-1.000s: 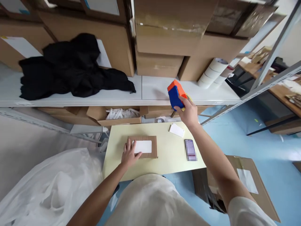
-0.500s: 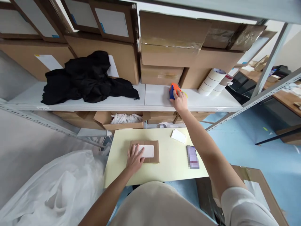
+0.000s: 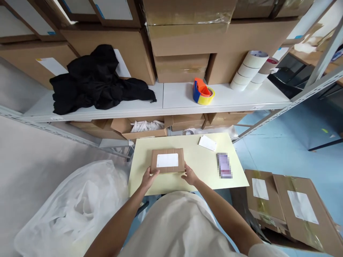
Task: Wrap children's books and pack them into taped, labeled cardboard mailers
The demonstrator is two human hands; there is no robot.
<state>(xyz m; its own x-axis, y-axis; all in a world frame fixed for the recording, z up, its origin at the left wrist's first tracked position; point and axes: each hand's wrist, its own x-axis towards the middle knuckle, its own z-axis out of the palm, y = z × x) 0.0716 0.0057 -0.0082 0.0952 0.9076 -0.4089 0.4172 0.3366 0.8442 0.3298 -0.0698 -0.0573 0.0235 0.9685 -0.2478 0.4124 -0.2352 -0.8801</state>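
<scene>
A small cardboard box [image 3: 154, 160] with a white label [image 3: 167, 160] on top is between my hands at the pale yellow table [image 3: 198, 180]. My left hand [image 3: 149, 178] grips its near left corner. At the near right corner, my right hand [image 3: 190, 175] has its fingers against the box's side. Whether the box is lifted or rests on the table, I cannot tell. The orange and blue tape dispenser [image 3: 203, 92] with yellow tape sits on the shelf above, apart from both hands.
A phone [image 3: 224, 166] and white labels [image 3: 207, 142] lie on the table's right. Black cloth [image 3: 96, 82], tape rolls [image 3: 248, 71] and large boxes fill the shelf [image 3: 177, 94]. A big white plastic bag [image 3: 77, 210] stands left; labelled cartons [image 3: 300, 207] are on the floor right.
My right hand has let go of the tape dispenser on the shelf and come down to the box's right side. My left hand has slid off the label to the near left corner.
</scene>
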